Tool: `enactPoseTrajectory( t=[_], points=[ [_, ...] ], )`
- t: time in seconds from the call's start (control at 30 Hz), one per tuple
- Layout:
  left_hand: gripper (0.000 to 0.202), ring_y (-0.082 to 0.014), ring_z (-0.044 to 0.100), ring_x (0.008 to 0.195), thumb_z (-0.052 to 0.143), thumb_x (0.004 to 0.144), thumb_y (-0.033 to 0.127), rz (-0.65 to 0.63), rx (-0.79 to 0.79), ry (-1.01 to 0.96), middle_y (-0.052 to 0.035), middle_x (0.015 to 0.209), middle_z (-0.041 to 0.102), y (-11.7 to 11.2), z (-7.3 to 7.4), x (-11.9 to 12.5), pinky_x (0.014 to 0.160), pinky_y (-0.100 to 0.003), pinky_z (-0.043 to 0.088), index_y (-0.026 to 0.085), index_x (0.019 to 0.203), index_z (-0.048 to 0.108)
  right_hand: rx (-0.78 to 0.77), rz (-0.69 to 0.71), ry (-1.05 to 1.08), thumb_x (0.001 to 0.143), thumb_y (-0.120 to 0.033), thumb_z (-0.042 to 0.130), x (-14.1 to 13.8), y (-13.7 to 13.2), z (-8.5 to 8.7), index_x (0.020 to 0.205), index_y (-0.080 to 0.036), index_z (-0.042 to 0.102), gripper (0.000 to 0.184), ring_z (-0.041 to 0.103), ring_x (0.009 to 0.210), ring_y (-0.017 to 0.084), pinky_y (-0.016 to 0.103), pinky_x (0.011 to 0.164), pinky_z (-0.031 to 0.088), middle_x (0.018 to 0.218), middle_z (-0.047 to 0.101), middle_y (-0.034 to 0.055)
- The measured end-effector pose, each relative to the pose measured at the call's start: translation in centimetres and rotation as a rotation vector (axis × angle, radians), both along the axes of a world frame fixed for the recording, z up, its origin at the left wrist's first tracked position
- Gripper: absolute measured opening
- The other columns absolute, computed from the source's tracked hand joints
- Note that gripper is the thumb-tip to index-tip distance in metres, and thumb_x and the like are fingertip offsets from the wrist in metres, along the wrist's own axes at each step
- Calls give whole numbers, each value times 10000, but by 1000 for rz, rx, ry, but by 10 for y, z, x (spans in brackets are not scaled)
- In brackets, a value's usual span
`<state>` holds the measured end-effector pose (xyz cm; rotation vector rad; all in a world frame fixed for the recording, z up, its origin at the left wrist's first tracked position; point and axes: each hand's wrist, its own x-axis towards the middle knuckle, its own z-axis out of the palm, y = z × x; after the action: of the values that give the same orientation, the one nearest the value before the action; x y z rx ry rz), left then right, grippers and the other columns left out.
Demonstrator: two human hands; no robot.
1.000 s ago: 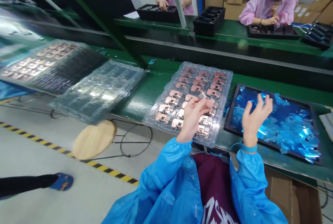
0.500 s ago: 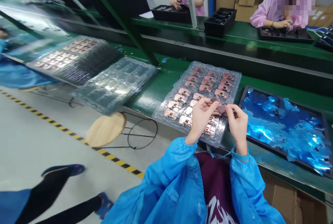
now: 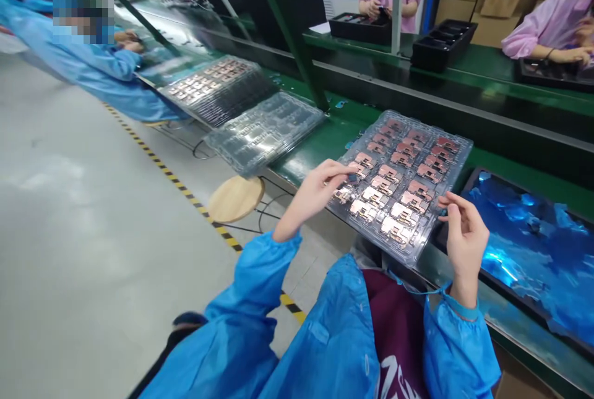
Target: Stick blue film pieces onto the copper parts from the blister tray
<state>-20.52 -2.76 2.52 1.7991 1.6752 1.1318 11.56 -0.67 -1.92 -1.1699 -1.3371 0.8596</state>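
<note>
A clear plastic tray [image 3: 457, 145] with rows of small copper parts lies on the green bench. My left hand [image 3: 315, 192] reaches to the tray's near left corner, its fingertips pinched on a copper part [image 3: 353, 171] there. My right hand [image 3: 464, 235] hovers at the tray's near right edge, between it and a black tray [image 3: 468, 179] full of blue film scraps [image 3: 533, 244]. Its thumb and fingers are curled together; what they hold is too small to make out.
A stack of clear trays [image 3: 264, 130] and another tray of copper parts [image 3: 213, 86] lie further left on the bench. A round wooden stool [image 3: 236, 198] stands below. A person in blue [image 3: 93, 59] works at the left; people in pink [image 3: 547, 34] sit across the conveyor [image 3: 417, 108].
My hands were together over the tray on one part. They have parted: the left went to the tray's left corner, the right to its right edge. The view swung left.
</note>
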Motion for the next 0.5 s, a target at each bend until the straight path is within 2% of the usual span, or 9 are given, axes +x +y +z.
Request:
enactPoseTrajectory(
  t=[0.07, 0.13, 0.23, 0.33, 0.43, 0.5],
  points=[
    [256, -250, 705, 1059, 600, 1045, 307, -75, -75, 148, -73, 1119, 785, 3, 0, -26, 1012, -434, 548, 263, 1148, 830, 5, -17, -2, 1048, -467, 643, 2, 1, 0, 1215, -212, 775, 333, 806, 1029, 254, 372, 779, 676, 1142, 827, 103],
    [226, -260, 695, 1025, 626, 1026, 341, -117, -140, 238, -63, 1090, 800, 8, -5, -39, 975, -427, 533, 256, 1109, 818, 3, -9, -10, 1046, -465, 642, 2, 1, -1, 1188, -212, 784, 323, 807, 1022, 254, 381, 796, 678, 1127, 831, 100],
    [197, -272, 667, 970, 641, 1005, 379, -103, -165, 303, -56, 1012, 804, 11, -16, -42, 934, -423, 509, 254, 998, 793, -3, 8, -32, 1044, -457, 641, 1, 0, -2, 1157, -213, 794, 310, 805, 1022, 259, 397, 815, 677, 1125, 834, 101],
    [226, -287, 642, 995, 621, 1015, 388, -84, -122, 340, -70, 1004, 779, 5, -23, -41, 962, -443, 485, 250, 941, 784, -5, 11, -45, 1043, -448, 642, 2, 0, -1, 1129, -216, 805, 296, 804, 1012, 262, 406, 820, 675, 1130, 833, 103],
    [217, -293, 639, 1039, 646, 1009, 405, -89, -92, 336, -77, 1067, 759, 0, -21, -42, 981, -448, 485, 253, 982, 798, -17, -1, -53, 1041, -454, 643, 5, -1, 0, 1124, -225, 814, 297, 799, 1020, 271, 414, 814, 674, 1138, 829, 104],
    [220, -287, 654, 1042, 654, 1013, 420, -94, -59, 315, -73, 1080, 757, 13, -14, -46, 970, -432, 493, 262, 1023, 806, -23, -20, -65, 1037, -459, 645, 6, 0, 2, 1120, -236, 820, 295, 793, 1037, 281, 423, 814, 673, 1147, 829, 104]
  ],
)
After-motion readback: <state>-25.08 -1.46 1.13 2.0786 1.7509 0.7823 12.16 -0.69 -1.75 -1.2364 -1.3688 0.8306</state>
